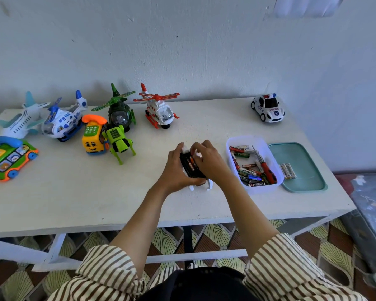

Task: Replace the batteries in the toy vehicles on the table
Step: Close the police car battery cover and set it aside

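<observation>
— What's the setting?
— A white counter (139, 198) against a pale wall (182, 51), with patterned floor (215, 233) beneath.
— And the toy?
— The upturned toy vehicle (192, 170) sits mid-counter, its open bay showing batteries (191, 165). The left hand (175, 168) has its fingers wrapped round the left side; the right hand (208, 158) has its fingers curled over the far end.

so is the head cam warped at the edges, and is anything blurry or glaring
Head view: wide-angle bend curves the table front edge; soft, even light, the toys cast faint shadows on the wall; no harsh glare; a pale smear at top right is blurred; labels on the batteries in the clear box read sharply.
</observation>
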Action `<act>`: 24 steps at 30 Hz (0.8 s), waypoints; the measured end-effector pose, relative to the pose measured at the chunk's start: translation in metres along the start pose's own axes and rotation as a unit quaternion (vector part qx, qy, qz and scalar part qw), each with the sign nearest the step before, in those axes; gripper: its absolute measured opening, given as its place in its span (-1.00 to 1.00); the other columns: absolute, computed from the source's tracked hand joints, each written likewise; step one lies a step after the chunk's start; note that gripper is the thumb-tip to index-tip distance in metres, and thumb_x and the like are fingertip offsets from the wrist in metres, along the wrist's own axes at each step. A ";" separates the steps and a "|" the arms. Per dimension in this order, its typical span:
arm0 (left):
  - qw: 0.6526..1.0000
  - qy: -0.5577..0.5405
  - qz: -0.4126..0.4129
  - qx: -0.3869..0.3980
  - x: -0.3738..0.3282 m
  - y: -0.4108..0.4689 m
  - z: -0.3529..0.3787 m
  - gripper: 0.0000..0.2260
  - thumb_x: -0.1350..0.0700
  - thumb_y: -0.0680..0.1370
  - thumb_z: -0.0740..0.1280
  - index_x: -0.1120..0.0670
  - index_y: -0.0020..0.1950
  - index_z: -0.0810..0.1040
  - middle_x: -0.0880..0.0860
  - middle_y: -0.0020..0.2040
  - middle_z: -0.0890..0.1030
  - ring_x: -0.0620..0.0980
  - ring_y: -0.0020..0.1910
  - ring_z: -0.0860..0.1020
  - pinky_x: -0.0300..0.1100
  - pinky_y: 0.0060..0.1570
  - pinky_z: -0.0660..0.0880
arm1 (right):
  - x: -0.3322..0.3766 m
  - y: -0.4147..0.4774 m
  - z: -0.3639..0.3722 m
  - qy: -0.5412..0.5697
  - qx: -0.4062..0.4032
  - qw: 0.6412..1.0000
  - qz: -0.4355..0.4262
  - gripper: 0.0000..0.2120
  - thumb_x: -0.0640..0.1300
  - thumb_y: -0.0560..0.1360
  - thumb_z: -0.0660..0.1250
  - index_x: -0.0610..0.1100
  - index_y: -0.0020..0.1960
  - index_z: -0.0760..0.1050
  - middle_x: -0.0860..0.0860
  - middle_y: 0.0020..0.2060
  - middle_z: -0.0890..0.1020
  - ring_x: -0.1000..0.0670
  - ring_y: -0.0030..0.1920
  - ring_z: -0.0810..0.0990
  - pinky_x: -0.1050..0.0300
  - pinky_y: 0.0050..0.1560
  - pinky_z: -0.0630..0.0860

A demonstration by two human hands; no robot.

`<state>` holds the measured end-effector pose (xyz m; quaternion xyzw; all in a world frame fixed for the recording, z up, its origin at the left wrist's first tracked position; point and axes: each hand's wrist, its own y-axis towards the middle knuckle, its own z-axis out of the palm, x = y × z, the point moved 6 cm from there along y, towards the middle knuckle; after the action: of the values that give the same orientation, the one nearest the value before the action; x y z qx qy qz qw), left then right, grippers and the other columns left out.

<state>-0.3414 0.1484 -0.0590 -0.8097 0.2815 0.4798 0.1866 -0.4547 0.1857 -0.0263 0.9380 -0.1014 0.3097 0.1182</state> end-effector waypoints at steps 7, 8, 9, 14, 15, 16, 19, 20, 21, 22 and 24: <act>1.000 -0.012 -0.021 -0.017 -0.006 -0.003 0.017 0.06 0.10 0.28 0.61 -0.01 0.56 -0.04 0.00 0.45 0.17 -0.11 0.36 0.29 -0.27 0.21 0.33 | -0.007 -0.002 -0.007 -0.039 0.042 0.997 -0.041 -0.84 -0.21 0.56 0.20 -0.21 0.10 0.46 -0.16 -0.02 0.45 -0.15 -0.13 0.52 0.05 -0.15 0.47; 1.000 -0.003 -0.025 -0.013 -0.008 -0.002 0.019 0.06 0.10 0.29 0.61 0.00 0.56 -0.06 0.01 0.46 0.14 -0.11 0.36 0.27 -0.27 0.22 0.32 | -0.008 -0.002 -0.006 -0.051 0.044 0.997 -0.048 -0.83 -0.20 0.57 0.19 -0.23 0.11 0.45 -0.17 -0.03 0.45 -0.15 -0.13 0.52 0.08 -0.19 0.42; 1.000 0.013 -0.026 -0.012 -0.009 -0.002 0.020 0.06 0.10 0.29 0.60 0.01 0.56 -0.07 0.01 0.47 0.10 -0.11 0.38 0.25 -0.27 0.24 0.31 | -0.008 -0.003 -0.005 -0.060 0.047 0.996 -0.055 -0.82 -0.20 0.57 0.19 -0.24 0.13 0.45 -0.17 -0.03 0.46 -0.16 -0.13 0.52 0.10 -0.23 0.36; 0.997 0.067 -0.031 -0.015 -0.013 0.003 0.022 0.11 0.06 0.28 0.61 0.05 0.56 -0.11 -0.03 0.55 -0.08 -0.02 0.52 0.07 -0.15 0.40 0.21 | -0.007 -0.003 -0.001 -0.089 0.049 0.991 -0.088 -0.78 -0.21 0.58 0.15 -0.27 0.17 0.44 -0.21 -0.04 0.46 -0.21 -0.19 0.51 0.09 -0.28 0.29; 0.997 0.075 -0.031 -0.015 -0.014 0.003 0.023 0.11 0.06 0.27 0.61 0.03 0.56 -0.12 -0.02 0.56 -0.08 0.00 0.52 0.05 -0.09 0.43 0.20 | -0.007 -0.004 -0.002 -0.101 0.044 0.990 -0.094 -0.78 -0.21 0.58 0.14 -0.27 0.17 0.44 -0.21 -0.05 0.47 -0.22 -0.20 0.52 0.09 -0.28 0.28; 0.996 0.084 -0.031 -0.017 -0.014 0.003 0.024 0.11 0.04 0.26 0.61 0.01 0.56 -0.11 -0.02 0.56 -0.10 0.01 0.53 0.03 -0.03 0.45 0.19 | -0.008 -0.005 -0.002 -0.107 0.038 0.988 -0.100 -0.78 -0.22 0.58 0.14 -0.28 0.15 0.45 -0.21 -0.06 0.47 -0.23 -0.20 0.52 0.08 -0.29 0.28; 0.994 0.100 -0.040 -0.012 -0.016 0.004 0.026 0.12 -0.06 0.18 0.55 -0.03 0.56 -0.08 -0.06 0.55 -0.14 0.00 0.52 0.02 -0.04 0.44 0.19 | -0.005 -0.010 -0.006 -0.111 0.025 0.986 -0.125 -0.82 -0.29 0.56 0.19 -0.32 0.10 0.49 -0.25 -0.11 0.49 -0.26 -0.25 0.52 0.03 -0.31 0.35; 0.993 0.105 -0.045 -0.007 -0.017 0.004 0.027 0.12 -0.08 0.17 0.52 -0.01 0.56 -0.08 -0.07 0.55 -0.14 0.00 0.52 0.03 -0.07 0.42 0.20 | -0.002 -0.011 -0.011 -0.107 0.018 0.985 -0.134 -0.85 -0.33 0.51 0.26 -0.33 0.06 0.51 -0.25 -0.13 0.51 -0.24 -0.28 0.53 0.05 -0.32 0.41; 0.993 0.109 -0.048 -0.001 -0.018 0.005 0.027 0.11 -0.08 0.16 0.50 0.00 0.56 -0.07 -0.06 0.54 -0.13 0.01 0.51 0.05 -0.10 0.40 0.21 | 0.001 -0.011 -0.013 -0.104 0.021 0.984 -0.145 -0.85 -0.38 0.40 0.38 -0.34 -0.03 0.55 -0.22 -0.19 0.53 -0.21 -0.33 0.53 0.12 -0.36 0.45; 0.992 0.111 -0.051 0.004 -0.019 0.006 0.027 0.11 -0.08 0.15 0.50 0.01 0.56 -0.07 -0.06 0.54 -0.12 0.01 0.50 0.07 -0.10 0.39 0.23 | 0.005 -0.012 -0.012 -0.109 0.024 0.979 -0.170 -0.80 -0.41 0.24 0.51 -0.32 -0.17 0.58 -0.17 -0.26 0.55 -0.18 -0.38 0.53 0.18 -0.42 0.46; 0.993 0.106 -0.050 0.006 -0.019 0.005 0.028 0.12 -0.07 0.15 0.50 0.02 0.55 -0.07 -0.07 0.53 -0.11 0.00 0.49 0.10 -0.07 0.40 0.27 | 0.005 -0.011 -0.009 -0.130 0.030 0.965 -0.224 -0.74 -0.38 0.08 0.61 -0.28 -0.31 0.59 -0.13 -0.33 0.56 -0.15 -0.39 0.53 0.17 -0.43 0.50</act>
<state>-0.3711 0.1656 -0.0552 -0.8677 0.2621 0.3798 0.1847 -0.4526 0.1984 -0.0181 0.9721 0.1064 0.1533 0.1423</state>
